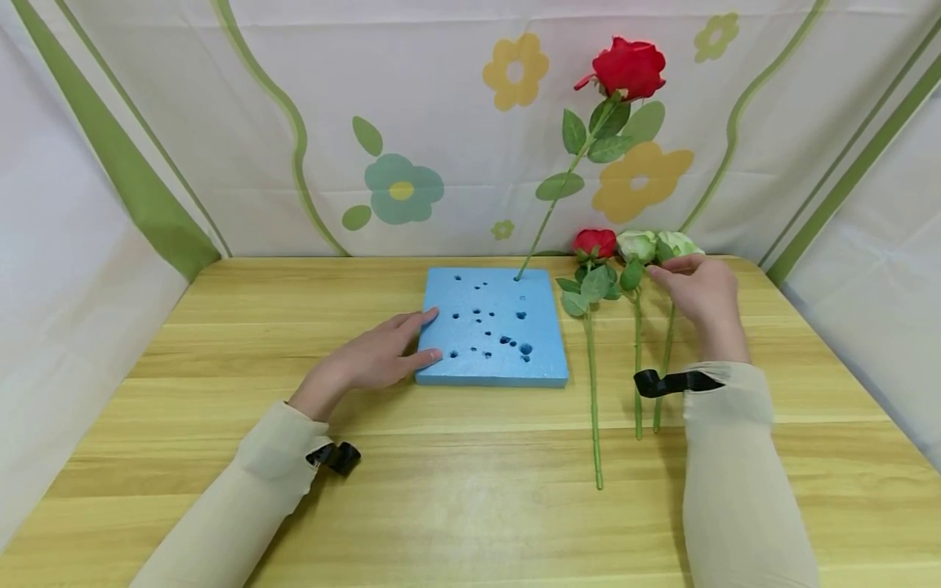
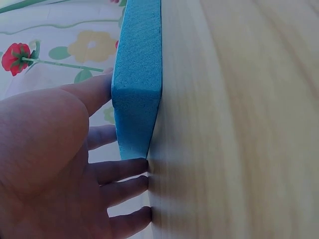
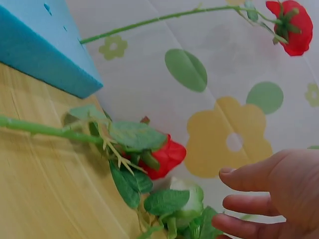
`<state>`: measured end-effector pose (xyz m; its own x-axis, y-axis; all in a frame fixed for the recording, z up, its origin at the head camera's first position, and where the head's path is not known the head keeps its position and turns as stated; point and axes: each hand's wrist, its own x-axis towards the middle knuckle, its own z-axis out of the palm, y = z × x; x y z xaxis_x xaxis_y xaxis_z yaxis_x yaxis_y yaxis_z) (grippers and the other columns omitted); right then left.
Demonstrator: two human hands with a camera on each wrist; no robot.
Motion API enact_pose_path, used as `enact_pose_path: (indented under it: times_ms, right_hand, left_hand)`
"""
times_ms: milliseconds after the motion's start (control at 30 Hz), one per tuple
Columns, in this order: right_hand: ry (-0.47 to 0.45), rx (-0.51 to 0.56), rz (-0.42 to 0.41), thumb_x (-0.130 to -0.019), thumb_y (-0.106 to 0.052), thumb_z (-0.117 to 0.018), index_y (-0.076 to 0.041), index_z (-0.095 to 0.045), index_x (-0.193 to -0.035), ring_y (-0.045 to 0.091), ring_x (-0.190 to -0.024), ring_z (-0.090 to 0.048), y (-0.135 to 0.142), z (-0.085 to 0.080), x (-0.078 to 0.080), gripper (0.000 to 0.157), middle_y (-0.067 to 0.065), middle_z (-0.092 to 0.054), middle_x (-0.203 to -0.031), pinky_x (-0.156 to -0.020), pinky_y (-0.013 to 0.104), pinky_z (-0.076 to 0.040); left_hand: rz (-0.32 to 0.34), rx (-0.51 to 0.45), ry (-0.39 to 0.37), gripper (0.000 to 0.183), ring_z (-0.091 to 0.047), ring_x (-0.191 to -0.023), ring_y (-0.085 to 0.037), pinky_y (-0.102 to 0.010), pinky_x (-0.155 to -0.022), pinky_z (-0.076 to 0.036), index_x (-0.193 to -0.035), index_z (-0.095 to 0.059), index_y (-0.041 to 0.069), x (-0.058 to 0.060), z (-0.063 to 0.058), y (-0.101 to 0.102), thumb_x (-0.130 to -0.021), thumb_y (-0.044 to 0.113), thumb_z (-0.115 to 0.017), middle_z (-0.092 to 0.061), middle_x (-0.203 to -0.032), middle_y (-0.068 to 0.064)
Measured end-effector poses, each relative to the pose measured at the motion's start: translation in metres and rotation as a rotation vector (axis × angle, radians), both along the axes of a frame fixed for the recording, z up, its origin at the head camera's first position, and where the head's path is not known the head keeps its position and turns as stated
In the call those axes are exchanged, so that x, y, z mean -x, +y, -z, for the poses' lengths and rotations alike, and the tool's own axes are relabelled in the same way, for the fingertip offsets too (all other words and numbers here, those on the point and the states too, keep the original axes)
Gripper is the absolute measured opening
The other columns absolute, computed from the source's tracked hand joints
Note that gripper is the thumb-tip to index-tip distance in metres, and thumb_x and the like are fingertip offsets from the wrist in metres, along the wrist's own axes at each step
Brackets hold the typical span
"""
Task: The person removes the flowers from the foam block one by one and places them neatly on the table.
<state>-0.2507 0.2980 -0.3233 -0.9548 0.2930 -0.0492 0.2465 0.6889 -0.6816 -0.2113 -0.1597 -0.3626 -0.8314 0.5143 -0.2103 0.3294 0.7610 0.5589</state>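
Observation:
A blue foam block (image 1: 494,371) with many holes lies on the table. One long-stemmed red rose (image 1: 628,69) stands tilted to the right in a hole near its back right corner. My left hand (image 1: 378,353) touches the block's left side, thumb and index finger at its top edge, the other fingers extended beside it. My right hand (image 1: 702,296) is over the right-hand white rose (image 1: 676,243), fingers apart from the thumb in the right wrist view. Beside it lie another white rose (image 1: 636,245) and a red rose (image 1: 594,242), blooms toward the back.
The wooden table (image 1: 470,506) ends at a white cloth backdrop (image 1: 257,188) with printed flowers. Green rose stems (image 1: 594,408) stretch toward the front, right of the block. Black straps (image 1: 341,459) sit on both wrists.

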Motion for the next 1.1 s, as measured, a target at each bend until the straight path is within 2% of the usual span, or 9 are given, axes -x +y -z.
enact_pose_path:
  times_ms: [167,300,400,533,667,833,967,1100]
  right_hand:
    - [0.028,-0.026,-0.032,-0.104,-0.056,-0.059,-0.001,-0.062,-0.143,0.046,-0.133,-0.056,-0.018,-0.007,0.002,0.067,0.027,-0.061,-0.145,-0.106,0.058,-0.049]
    - [0.032,-0.027,-0.076,-0.105,-0.056,-0.059,-0.002,-0.060,-0.145,0.048,-0.136,-0.054,-0.031,-0.012,0.002,0.067,0.028,-0.059,-0.148,-0.109,0.062,-0.048]
    - [0.032,-0.025,-0.113,-0.105,-0.055,-0.060,-0.003,-0.058,-0.148,0.048,-0.133,-0.056,-0.040,-0.015,0.003,0.068,0.029,-0.058,-0.148,-0.105,0.062,-0.050]
    - [0.055,-0.024,-0.153,-0.105,-0.050,-0.063,-0.004,-0.058,-0.148,0.045,-0.126,-0.061,-0.053,-0.015,0.005,0.063,0.027,-0.062,-0.142,-0.097,0.057,-0.054]
    - [0.108,-0.015,-0.171,-0.105,-0.045,-0.064,-0.004,-0.060,-0.144,0.040,-0.122,-0.062,-0.064,-0.015,0.006,0.057,0.023,-0.065,-0.135,-0.094,0.051,-0.054]
    - [0.173,0.052,-0.169,-0.103,-0.041,-0.068,-0.004,-0.060,-0.145,0.036,-0.127,-0.063,-0.076,-0.016,0.008,0.056,0.020,-0.066,-0.135,-0.102,0.048,-0.053]
    - [0.172,0.133,-0.182,-0.102,-0.039,-0.072,-0.007,-0.057,-0.149,0.034,-0.134,-0.061,-0.085,-0.018,0.010,0.058,0.018,-0.065,-0.140,-0.112,0.048,-0.051]
    - [0.155,0.220,-0.210,-0.102,-0.036,-0.072,-0.008,-0.056,-0.151,0.032,-0.138,-0.059,-0.093,-0.018,0.012,0.058,0.017,-0.063,-0.144,-0.114,0.046,-0.050]
  left_hand:
    - [0.001,0.001,-0.001,0.079,-0.022,-0.164,-0.041,-0.063,-0.130,-0.027,-0.173,-0.014,0.020,0.000,-0.001,0.000,-0.110,0.051,-0.052,-0.020,-0.178,-0.016]
    - [0.003,0.003,-0.002,0.080,-0.023,-0.164,-0.040,-0.063,-0.129,-0.027,-0.173,-0.014,0.021,0.000,-0.001,0.001,-0.110,0.052,-0.052,-0.020,-0.178,-0.016]
    - [0.004,0.002,-0.004,0.080,-0.023,-0.164,-0.040,-0.063,-0.129,-0.027,-0.173,-0.014,0.022,0.001,-0.001,0.001,-0.110,0.052,-0.052,-0.020,-0.178,-0.016]
    - [0.002,0.001,-0.007,0.079,-0.023,-0.164,-0.041,-0.064,-0.129,-0.027,-0.173,-0.014,0.022,0.002,-0.001,0.002,-0.110,0.052,-0.052,-0.020,-0.178,-0.015]
    - [0.002,0.002,-0.008,0.080,-0.023,-0.164,-0.041,-0.063,-0.129,-0.027,-0.173,-0.014,0.023,0.002,0.000,0.002,-0.110,0.053,-0.052,-0.020,-0.178,-0.015]
    - [0.000,0.000,-0.011,0.080,-0.023,-0.164,-0.041,-0.064,-0.129,-0.027,-0.173,-0.014,0.023,0.002,0.001,0.001,-0.110,0.053,-0.053,-0.019,-0.178,-0.015]
    - [-0.003,0.003,-0.005,0.080,-0.023,-0.164,-0.041,-0.064,-0.129,-0.027,-0.173,-0.015,0.022,0.001,0.000,0.000,-0.109,0.053,-0.053,-0.020,-0.178,-0.015]
    - [-0.005,0.005,-0.003,0.080,-0.023,-0.164,-0.041,-0.064,-0.129,-0.027,-0.173,-0.015,0.022,0.000,0.000,0.000,-0.109,0.053,-0.053,-0.020,-0.178,-0.015]
